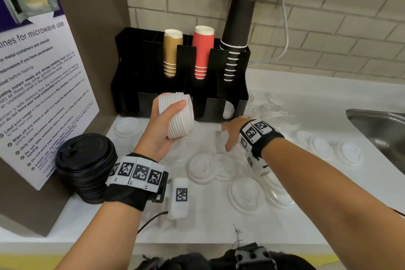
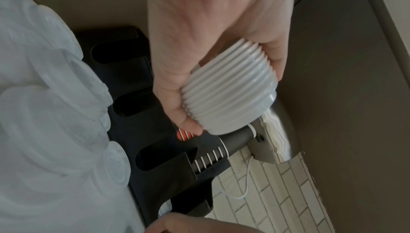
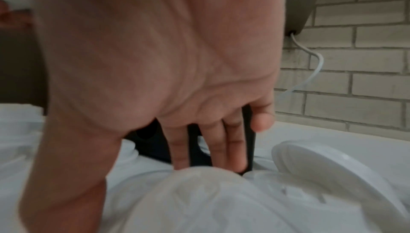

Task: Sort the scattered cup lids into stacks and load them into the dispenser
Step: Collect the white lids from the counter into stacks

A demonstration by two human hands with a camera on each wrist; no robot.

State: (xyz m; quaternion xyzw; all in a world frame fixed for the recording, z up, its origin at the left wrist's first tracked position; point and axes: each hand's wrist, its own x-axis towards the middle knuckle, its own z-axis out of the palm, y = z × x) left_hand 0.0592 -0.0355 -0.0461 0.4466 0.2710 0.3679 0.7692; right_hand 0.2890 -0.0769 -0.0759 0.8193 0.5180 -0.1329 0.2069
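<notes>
From the head view, your left hand (image 1: 163, 126) grips a stack of white lids (image 1: 177, 115) before the dispenser (image 1: 182, 85). Left wrist view: fingers curl round that stack. Right wrist view: your right hand (image 3: 177, 78), fingers straight, touches scattered lids (image 3: 199, 193).

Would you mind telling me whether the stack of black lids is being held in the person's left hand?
No, the left hand grips a stack of white lids, while the stack of black lids sits on the counter.

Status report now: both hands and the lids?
Left hand grips white lid stack. Right hand open, reaching loose lids. Dispenser ahead, unblocked.
</notes>
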